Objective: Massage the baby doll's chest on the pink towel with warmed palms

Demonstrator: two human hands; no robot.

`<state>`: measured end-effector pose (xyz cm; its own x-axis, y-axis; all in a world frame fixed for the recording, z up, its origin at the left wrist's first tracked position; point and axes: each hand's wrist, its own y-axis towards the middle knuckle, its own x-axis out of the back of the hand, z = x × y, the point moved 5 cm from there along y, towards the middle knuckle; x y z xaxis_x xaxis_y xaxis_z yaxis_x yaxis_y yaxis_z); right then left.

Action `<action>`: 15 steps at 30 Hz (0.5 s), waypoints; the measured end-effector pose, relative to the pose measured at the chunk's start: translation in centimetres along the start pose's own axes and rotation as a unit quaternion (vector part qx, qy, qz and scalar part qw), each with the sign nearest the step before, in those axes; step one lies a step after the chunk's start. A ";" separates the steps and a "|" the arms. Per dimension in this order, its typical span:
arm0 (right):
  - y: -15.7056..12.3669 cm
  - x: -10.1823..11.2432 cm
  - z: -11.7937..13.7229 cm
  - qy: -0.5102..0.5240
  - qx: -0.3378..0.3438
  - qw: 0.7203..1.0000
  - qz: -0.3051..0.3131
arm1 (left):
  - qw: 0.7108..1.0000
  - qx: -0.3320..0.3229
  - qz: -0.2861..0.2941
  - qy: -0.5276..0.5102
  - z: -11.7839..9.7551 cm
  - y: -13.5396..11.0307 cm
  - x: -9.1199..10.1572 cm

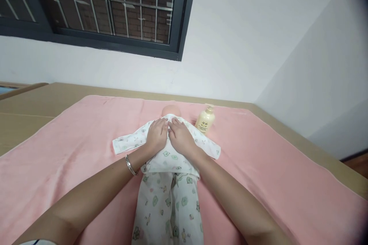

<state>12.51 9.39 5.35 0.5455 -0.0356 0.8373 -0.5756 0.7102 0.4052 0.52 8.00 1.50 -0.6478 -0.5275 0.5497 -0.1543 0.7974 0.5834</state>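
A baby doll lies on its back with its head toward the wall, dressed in a white printed top and matching printed trousers. Its long sleeves spread out to both sides. My left hand rests flat on the left of the doll's chest, fingers stretched toward the neck. On the chest's right half lies my right hand, also flat, its fingertips close to the left hand's. Neither hand grips anything. A pale yellow pump bottle is just beyond the right sleeve, leaning slightly in view.
A pink blanket covers most of the wooden table, whose far edge meets a white wall. Above, at the left, is a dark-framed window with metal bars.
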 end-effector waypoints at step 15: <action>-0.4 -0.3 0.1 -0.049 -0.042 0.997 0.039 | 0.999 0.030 0.012 0.005 -0.2 0.0 0.2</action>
<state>12.50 9.03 4.97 0.4359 -0.0437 0.8989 -0.5584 0.7702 0.3082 0.51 7.84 1.73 -0.6441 -0.5102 0.5699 -0.1833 0.8263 0.5326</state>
